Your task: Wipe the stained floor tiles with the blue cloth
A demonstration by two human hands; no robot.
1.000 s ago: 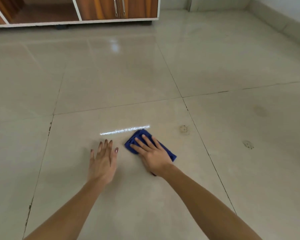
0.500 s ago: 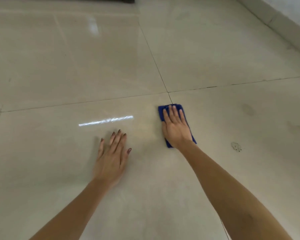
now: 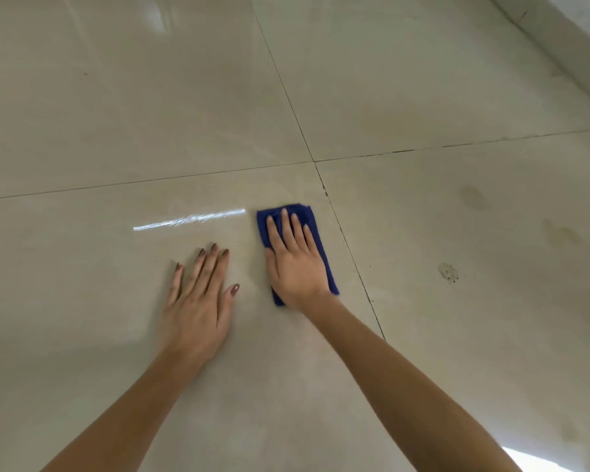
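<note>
A folded blue cloth lies flat on a beige floor tile, just left of a grout line. My right hand presses down on the cloth with its fingers spread, covering most of it. My left hand rests palm-down on the same tile to the left of the cloth, fingers apart and holding nothing. On the tile to the right there is a dark speckled stain and two fainter brownish stains.
A bright streak of reflected light lies on the tile ahead of my left hand. Dark grout lines cross the floor. A pale wall skirting runs along the upper right.
My right hand has slid the cloth from beside my left hand out to the right, then a little back to the left. The view has tilted down, so the wooden cabinet is out of sight.
</note>
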